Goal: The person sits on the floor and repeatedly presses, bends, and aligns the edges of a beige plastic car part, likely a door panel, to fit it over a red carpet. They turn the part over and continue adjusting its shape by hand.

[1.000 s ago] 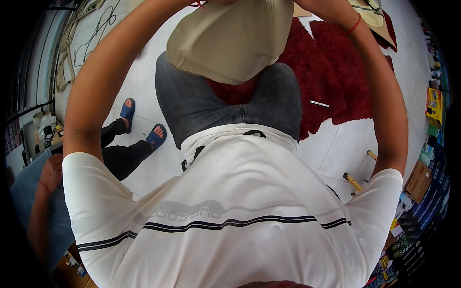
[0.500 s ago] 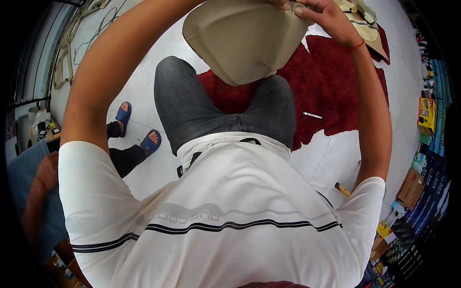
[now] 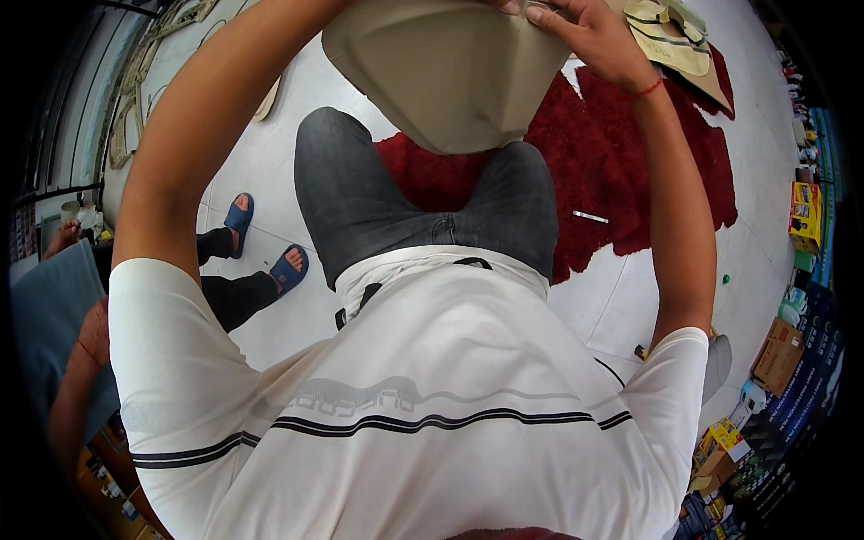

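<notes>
A beige moulded panel (image 3: 441, 76), smooth and curved with a raised seam, hangs between my arms above my knees; the frame's upper edge cuts off its top. My right hand (image 3: 589, 36), with a thin red string at its wrist, grips the panel's right edge, thumb pressed on the near face. Of my left hand (image 3: 510, 6) only a fingertip shows, close to the right thumb at the panel's top edge; its other fingers are out of frame or behind the panel.
Under the panel lies a ragged dark red carpet (image 3: 621, 171) with a small white strip (image 3: 590, 217) on it. Beige pieces (image 3: 670, 40) lie at its far right. Another person's sandalled foot (image 3: 287, 268) is at my left. Boxes (image 3: 804, 216) line the right side.
The panel and both hands have shifted a little to the left and up in the view. At the left, the other person's second hand has come into sight.
</notes>
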Motion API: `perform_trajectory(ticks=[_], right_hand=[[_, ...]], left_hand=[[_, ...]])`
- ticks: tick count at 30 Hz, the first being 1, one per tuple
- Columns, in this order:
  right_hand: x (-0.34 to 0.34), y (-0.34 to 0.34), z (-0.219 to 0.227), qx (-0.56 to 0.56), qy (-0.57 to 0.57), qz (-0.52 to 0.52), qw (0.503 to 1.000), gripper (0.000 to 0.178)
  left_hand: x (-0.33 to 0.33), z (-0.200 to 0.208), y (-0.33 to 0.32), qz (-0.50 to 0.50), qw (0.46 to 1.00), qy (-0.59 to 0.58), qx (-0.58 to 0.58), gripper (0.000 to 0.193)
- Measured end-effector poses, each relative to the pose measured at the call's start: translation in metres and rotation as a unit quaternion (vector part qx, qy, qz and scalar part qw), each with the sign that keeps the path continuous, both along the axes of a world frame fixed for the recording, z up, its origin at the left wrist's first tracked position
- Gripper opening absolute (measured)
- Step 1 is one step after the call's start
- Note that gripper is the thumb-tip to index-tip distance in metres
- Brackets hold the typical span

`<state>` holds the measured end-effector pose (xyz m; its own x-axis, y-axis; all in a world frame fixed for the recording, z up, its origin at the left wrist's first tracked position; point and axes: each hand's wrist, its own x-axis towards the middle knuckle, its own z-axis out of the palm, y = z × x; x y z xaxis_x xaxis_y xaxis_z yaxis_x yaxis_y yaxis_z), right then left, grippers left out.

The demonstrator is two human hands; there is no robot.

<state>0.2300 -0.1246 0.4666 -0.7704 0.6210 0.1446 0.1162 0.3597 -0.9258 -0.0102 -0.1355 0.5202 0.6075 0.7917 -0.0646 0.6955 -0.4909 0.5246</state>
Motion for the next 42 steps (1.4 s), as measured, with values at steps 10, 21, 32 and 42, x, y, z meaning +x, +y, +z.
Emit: perform_trajectory(ticks=[10,21,32,42], right_hand=[[0.014,-0.013,0.013,0.045,-0.077,-0.016,0.996,0.02],[0.022,-0.016,-0.029,0.176,0.123,-0.371,0.903,0.032],[-0.002,-0.072,-0.014,-0.227,0.506,-0.359,0.751,0.023],[-0.056,-0.187,-0.066,-0.467,0.38,-0.222,0.767,0.028]], left_hand=[[0.015,0.0,0.007,-0.043,0.999,-0.015,0.001,0.03],[0.068,0.095,-0.034,0.144,0.868,-0.142,0.453,0.044],[0.068,-0.081,-0.203,0.377,0.822,-0.416,-0.097,0.027],[0.016,-0.059,-0.277,0.306,0.926,-0.047,0.217,0.038]])
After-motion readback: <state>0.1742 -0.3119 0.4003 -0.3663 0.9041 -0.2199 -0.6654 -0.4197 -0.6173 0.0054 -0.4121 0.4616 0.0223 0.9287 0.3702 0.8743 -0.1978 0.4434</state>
